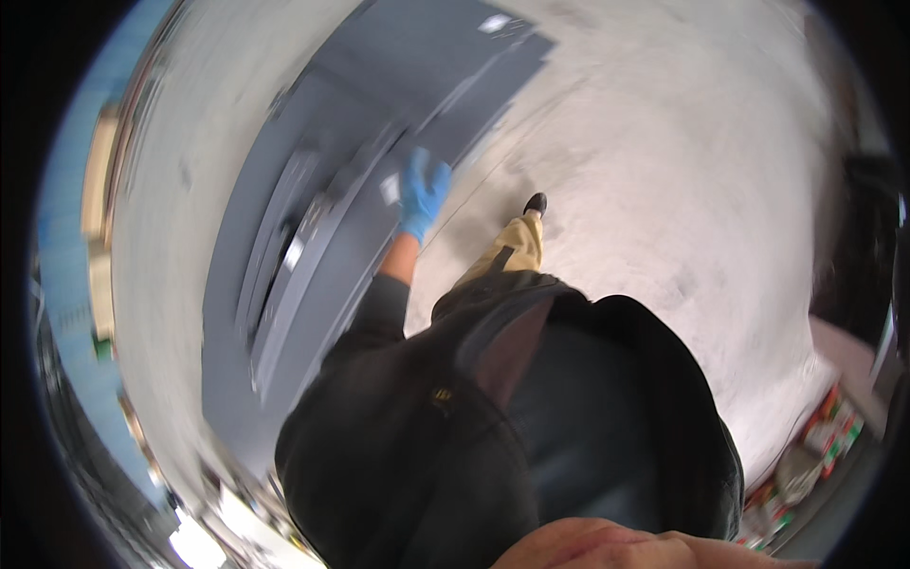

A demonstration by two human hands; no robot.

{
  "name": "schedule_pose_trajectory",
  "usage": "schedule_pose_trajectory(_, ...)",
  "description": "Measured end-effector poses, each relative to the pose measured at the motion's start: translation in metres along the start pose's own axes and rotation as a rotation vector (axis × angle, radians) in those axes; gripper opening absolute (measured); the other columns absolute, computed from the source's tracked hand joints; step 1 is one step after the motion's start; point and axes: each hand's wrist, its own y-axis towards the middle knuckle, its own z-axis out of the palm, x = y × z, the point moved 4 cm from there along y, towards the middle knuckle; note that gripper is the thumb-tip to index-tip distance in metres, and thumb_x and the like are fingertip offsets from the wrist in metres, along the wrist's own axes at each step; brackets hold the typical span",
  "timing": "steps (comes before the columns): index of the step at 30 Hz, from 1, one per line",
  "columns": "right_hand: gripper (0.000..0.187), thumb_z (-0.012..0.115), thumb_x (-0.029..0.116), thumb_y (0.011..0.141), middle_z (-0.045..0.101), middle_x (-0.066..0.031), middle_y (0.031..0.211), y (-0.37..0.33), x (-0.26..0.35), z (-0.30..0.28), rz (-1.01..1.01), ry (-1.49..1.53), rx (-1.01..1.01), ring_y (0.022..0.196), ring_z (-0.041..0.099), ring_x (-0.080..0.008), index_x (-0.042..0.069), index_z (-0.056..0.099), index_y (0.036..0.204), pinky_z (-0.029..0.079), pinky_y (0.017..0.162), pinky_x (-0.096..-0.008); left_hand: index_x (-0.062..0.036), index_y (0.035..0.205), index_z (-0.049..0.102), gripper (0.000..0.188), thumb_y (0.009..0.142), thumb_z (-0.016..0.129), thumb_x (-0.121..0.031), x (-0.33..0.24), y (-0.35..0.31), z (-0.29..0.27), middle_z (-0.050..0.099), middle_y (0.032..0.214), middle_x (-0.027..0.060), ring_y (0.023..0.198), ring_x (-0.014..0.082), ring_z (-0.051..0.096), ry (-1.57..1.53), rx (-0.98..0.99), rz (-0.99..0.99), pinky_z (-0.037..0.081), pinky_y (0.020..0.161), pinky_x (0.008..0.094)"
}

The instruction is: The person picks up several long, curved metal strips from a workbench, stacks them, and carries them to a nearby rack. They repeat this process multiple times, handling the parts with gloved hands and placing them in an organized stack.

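My left hand (422, 197) wears a blue glove and holds nothing that I can see. Its fingers point away from me, with the thumb apart from them. It is over the near edge of a large dark grey metal piece (355, 223), and I cannot tell whether it touches it. Long raised bars and slots run along this piece. A small white patch, perhaps paper or a label (391, 189), is just left of the glove. My right hand is out of the picture.
Pale concrete floor (682, 180) spreads to the right, with one dark shoe (536, 203) on it. Colourful packages (834, 431) are piled at the lower right. Cardboard boxes (100, 180) stand by a blue surface (64, 275) at the far left. Motion blurs much of the view.
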Motion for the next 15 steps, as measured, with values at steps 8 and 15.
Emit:
schedule_pose_trajectory(8, 0.072, 0.067, 0.052, 0.1, 0.068, -0.0225, 0.15, -0.002, 0.193, -0.283, -0.046, 0.122, -0.123, 0.141, 0.063, -0.0389, 0.001, 0.063, 0.151, 0.049, 0.12, -0.0457, 0.0036, 0.122, 0.08, 0.043, 0.11, 0.065, -0.035, -0.149, 0.157, 0.302, 0.083, 0.118, 0.0136, 0.108, 0.0211, 0.077, -0.199, 0.74, -0.207, 0.059, 0.1, 0.0371)
schedule_pose_trajectory(15, 0.076, 0.067, 0.051, 0.098, 0.061, -0.024, 0.157, 0.108, 0.17, -0.551, 0.362, 0.665, -0.391, 0.149, 0.056, -0.0388, 0.002, 0.06, 0.155, 0.043, 0.125, -0.0463, -0.0015, 0.097, 0.083, 0.032, 0.102, 0.067, -0.028, -0.315, 0.432, 0.607, 0.082, 0.088, 0.0046, 0.079, 0.0136, 0.07, -0.149, 0.968, -0.212, 0.056, 0.079, 0.0325)
